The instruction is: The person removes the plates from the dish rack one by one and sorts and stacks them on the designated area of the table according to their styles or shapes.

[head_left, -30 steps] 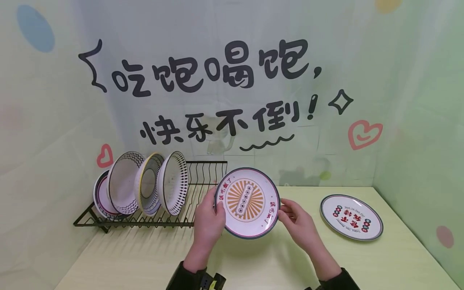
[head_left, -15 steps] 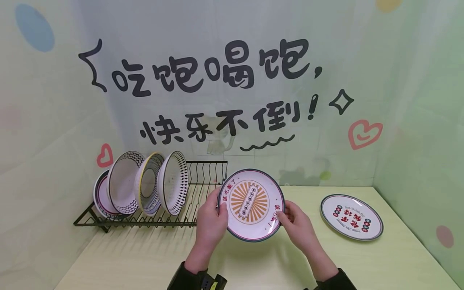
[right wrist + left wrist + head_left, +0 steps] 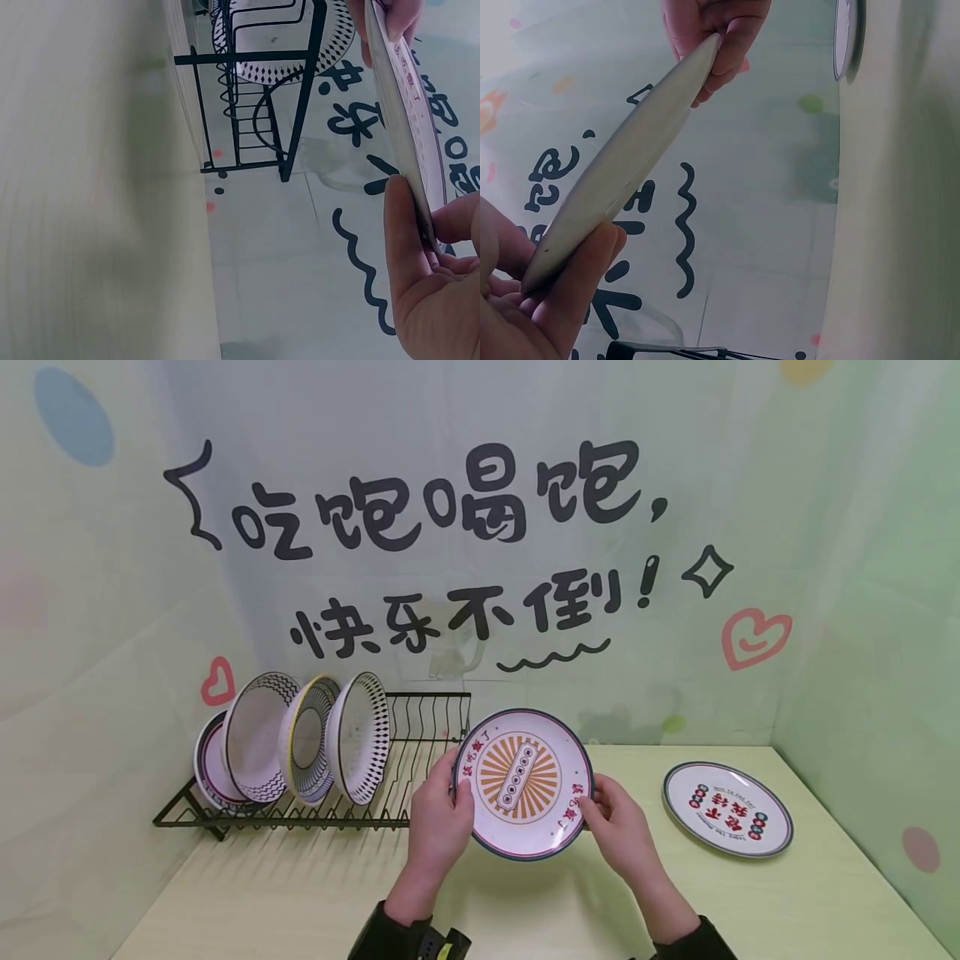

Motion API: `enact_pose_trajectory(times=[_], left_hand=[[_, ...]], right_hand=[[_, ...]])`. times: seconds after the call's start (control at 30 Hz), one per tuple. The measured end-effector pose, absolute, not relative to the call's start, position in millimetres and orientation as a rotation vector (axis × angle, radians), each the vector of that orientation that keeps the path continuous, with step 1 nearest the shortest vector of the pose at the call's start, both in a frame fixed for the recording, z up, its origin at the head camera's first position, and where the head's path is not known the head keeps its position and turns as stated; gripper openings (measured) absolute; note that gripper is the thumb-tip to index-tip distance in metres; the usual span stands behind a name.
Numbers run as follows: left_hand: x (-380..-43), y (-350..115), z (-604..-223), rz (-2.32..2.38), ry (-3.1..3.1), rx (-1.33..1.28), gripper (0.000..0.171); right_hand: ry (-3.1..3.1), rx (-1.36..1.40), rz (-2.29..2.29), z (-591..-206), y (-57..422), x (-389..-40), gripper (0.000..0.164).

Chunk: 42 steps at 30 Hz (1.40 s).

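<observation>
Between both hands a round white plate [image 3: 522, 785] with a dark rim, orange sunburst and red lettering is held up off the table, its printed face tilted to the head camera. My left hand [image 3: 441, 814] grips its left edge, thumb on the front. On the opposite edge my right hand [image 3: 621, 827] pinches the rim between thumb and fingers. The left wrist view shows the pale underside of the plate [image 3: 622, 165] with left fingers curled round its lower end. In the right wrist view the plate [image 3: 409, 112] appears nearly edge-on in the right hand [image 3: 439, 277].
A black wire dish rack [image 3: 431, 718] stands at the back left, its right part behind the left hand. In it lean several dishes, including a black-patterned bowl [image 3: 360, 739] and a yellow-rimmed bowl [image 3: 307, 743]. An oval plate [image 3: 727, 810] with red characters lies on the table [image 3: 825, 893] at right.
The plate and both hands have shifted slightly right and a little lower. My right thumb now lies further over the plate's front. The rack and oval plate stay put.
</observation>
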<state>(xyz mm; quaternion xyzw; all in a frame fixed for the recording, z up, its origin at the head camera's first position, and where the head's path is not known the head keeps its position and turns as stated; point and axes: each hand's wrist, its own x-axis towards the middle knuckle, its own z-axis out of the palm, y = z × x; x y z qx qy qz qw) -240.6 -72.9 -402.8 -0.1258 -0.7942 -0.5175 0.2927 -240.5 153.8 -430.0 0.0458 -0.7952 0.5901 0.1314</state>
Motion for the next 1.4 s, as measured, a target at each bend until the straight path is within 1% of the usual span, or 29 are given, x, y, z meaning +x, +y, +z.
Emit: enact_pose_trajectory(times=[0.23, 0.53, 0.7, 0.8, 1.1, 1.4], left_hand=[[-242, -71, -405, -1.451, -2.144, -0.326, 0.042], [-245, -71, -406, -1.426, -2.195, -0.282, 0.038], [-245, -71, -406, -1.477, -2.206, -0.318, 0.038], [-246, -71, -406, -1.451, -2.229, -0.310, 0.039], [-245, -75, -403, -1.373, -2.322, -0.212, 0.048], [-243, -81, -398, -1.323, -2.358, -0.228, 0.049]], right_hand=[[-2.278, 0.104, 1.754, -428, 156, -239, 0.033], [-2.230, 0.100, 1.820, -425, 160, -237, 0.032], [-2.222, 0.079, 1.830, -425, 164, -237, 0.032], [-2.216, 0.068, 1.849, -425, 167, -237, 0.033], [-2.212, 0.062, 1.876, -423, 176, -237, 0.035], [-2.204, 0.040, 1.870, -423, 187, -236, 0.035]])
